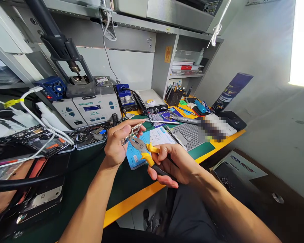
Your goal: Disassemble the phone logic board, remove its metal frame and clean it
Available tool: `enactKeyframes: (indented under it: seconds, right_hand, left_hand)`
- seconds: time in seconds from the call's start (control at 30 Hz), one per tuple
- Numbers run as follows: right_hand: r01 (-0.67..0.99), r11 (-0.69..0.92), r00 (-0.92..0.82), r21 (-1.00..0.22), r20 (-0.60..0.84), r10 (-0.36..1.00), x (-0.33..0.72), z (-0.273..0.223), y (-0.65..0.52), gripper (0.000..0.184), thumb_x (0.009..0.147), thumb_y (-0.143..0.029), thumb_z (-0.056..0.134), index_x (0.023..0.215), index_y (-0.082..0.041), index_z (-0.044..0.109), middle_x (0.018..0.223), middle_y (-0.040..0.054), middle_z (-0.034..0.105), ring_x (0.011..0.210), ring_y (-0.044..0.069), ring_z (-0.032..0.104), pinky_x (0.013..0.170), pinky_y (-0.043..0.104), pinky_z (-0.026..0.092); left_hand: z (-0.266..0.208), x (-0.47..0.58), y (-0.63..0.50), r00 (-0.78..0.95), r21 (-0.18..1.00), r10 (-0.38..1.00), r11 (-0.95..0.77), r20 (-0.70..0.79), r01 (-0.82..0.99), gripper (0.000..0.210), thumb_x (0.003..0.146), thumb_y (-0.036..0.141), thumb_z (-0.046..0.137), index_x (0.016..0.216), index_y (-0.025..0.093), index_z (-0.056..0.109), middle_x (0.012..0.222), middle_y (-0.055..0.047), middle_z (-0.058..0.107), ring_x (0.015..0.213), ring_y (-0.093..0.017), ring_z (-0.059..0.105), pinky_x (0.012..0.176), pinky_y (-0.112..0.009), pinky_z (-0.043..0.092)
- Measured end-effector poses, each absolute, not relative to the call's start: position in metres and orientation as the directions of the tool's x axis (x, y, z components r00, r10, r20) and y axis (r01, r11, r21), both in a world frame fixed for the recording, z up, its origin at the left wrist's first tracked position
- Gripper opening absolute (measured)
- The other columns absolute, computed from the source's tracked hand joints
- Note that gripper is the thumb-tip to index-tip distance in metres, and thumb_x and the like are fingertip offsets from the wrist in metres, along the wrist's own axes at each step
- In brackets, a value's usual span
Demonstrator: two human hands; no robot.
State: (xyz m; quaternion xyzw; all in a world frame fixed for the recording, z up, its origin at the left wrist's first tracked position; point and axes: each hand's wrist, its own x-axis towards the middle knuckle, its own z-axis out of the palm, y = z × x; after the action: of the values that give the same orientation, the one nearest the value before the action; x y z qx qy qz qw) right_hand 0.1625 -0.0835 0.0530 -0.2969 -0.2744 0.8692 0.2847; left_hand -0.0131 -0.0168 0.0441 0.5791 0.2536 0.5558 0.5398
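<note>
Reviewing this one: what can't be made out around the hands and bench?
All in the head view:
- Small metal part: partly hidden by the left hand.
- Pliers: handle ends covered by the right hand.
- Blue-and-white sheet: fine print too small.
- Pixelated patch: blurring masks what's there.
- Black cable: cut off by the left edge.

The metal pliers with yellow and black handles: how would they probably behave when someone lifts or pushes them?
The yellow-and-black-handled pliers are probably stiff and rather heavy for their size: the head looks like solid metal. Flared handles should limit slipping in the right hand, and their spread shape makes rolling unlikely.
</note>
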Motion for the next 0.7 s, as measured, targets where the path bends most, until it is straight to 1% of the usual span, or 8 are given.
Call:
enactKeyframes:
  seconds: [0.1, 0.27, 0.37, 0.43, 0.53, 0.63, 0.7]
  right_hand:
    - [-0.369, -0.719, -0.706, -0.589, -0.325, 0.629, 0.164, 0.050, -0.085, 0.018, 0.064, -0.027, 0.046, 0.064, -0.013, 0.058, 0.060, 0.0123, 0.070, 0.028, 0.014, 0.048, 0.020, 0.022, 0.034]
    - [-0.411, -0.763, -0.768, -0.498, -0.261, 0.584, 0.165, 0.049, -0.086, 0.013, 0.066, -0.026, 0.050, 0.066, -0.015, 0.056, 0.065, 0.0117, 0.072, 0.031, 0.013, 0.050, 0.023, 0.022, 0.041]
    - [-0.398, -0.820, -0.837, -0.412, -0.203, 0.508, 0.166, 0.043, -0.084, 0.024, 0.066, -0.030, 0.051, 0.075, -0.010, 0.062, 0.066, 0.0123, 0.071, 0.033, 0.014, 0.053, 0.024, 0.022, 0.043]
    - [-0.377, -0.856, -0.879, -0.353, -0.155, 0.451, 0.167, 0.037, -0.082, 0.032, 0.067, -0.031, 0.050, 0.082, -0.006, 0.064, 0.066, 0.0125, 0.070, 0.035, 0.014, 0.054, 0.025, 0.022, 0.044]
    - [-0.367, -0.882, -0.911, -0.296, -0.079, 0.406, 0.169, 0.028, -0.080, 0.035, 0.071, -0.033, 0.049, 0.081, -0.004, 0.065, 0.065, 0.0121, 0.068, 0.034, 0.012, 0.050, 0.025, 0.021, 0.043]
    - [-0.343, -0.899, -0.935, -0.272, 0.007, 0.355, 0.171, 0.022, -0.079, 0.037, 0.074, -0.035, 0.048, 0.078, -0.003, 0.065, 0.056, 0.0081, 0.062, 0.031, 0.010, 0.042, 0.023, 0.019, 0.040]
    - [-0.296, -0.921, -0.954, -0.254, 0.039, 0.296, 0.171, 0.018, -0.079, 0.036, 0.077, -0.037, 0.048, 0.077, -0.005, 0.065, 0.051, 0.0051, 0.058, 0.030, 0.009, 0.039, 0.021, 0.018, 0.037]
  left_hand:
    - [0.048, -0.014, -0.020, 0.259, 0.907, 0.896, -0.273, 0.362, -0.322, 0.040, 0.083, 0.052, 0.053, 0.100, 0.035, 0.083, 0.093, -0.006, 0.077, 0.084, -0.035, 0.061, 0.079, -0.054, 0.048]
    - [0.053, -0.014, -0.022, 0.284, 0.904, 0.898, -0.223, 0.336, -0.365, 0.038, 0.083, 0.048, 0.052, 0.098, 0.032, 0.084, 0.092, -0.006, 0.076, 0.083, -0.033, 0.062, 0.080, -0.053, 0.049]
    - [0.055, -0.014, -0.023, 0.295, 0.906, 0.904, -0.187, 0.310, -0.380, 0.040, 0.082, 0.047, 0.050, 0.098, 0.030, 0.084, 0.090, -0.007, 0.076, 0.081, -0.031, 0.061, 0.079, -0.051, 0.050]
    - [0.055, -0.013, -0.024, 0.301, 0.891, 0.907, -0.147, 0.295, -0.430, 0.041, 0.081, 0.045, 0.051, 0.098, 0.026, 0.084, 0.089, -0.009, 0.076, 0.080, -0.030, 0.062, 0.078, -0.048, 0.050]
    - [0.055, -0.012, -0.024, 0.311, 0.856, 0.909, -0.085, 0.276, -0.511, 0.043, 0.081, 0.042, 0.052, 0.097, 0.019, 0.084, 0.087, -0.011, 0.077, 0.077, -0.028, 0.063, 0.074, -0.045, 0.049]
    - [0.056, -0.011, -0.025, 0.318, 0.837, 0.911, -0.051, 0.263, -0.545, 0.045, 0.080, 0.043, 0.053, 0.097, 0.014, 0.083, 0.086, -0.013, 0.077, 0.076, -0.027, 0.064, 0.073, -0.043, 0.049]
    - [0.057, -0.010, -0.026, 0.322, 0.827, 0.913, -0.029, 0.251, -0.561, 0.046, 0.079, 0.044, 0.054, 0.096, 0.011, 0.082, 0.085, -0.014, 0.077, 0.075, -0.027, 0.064, 0.073, -0.042, 0.049]
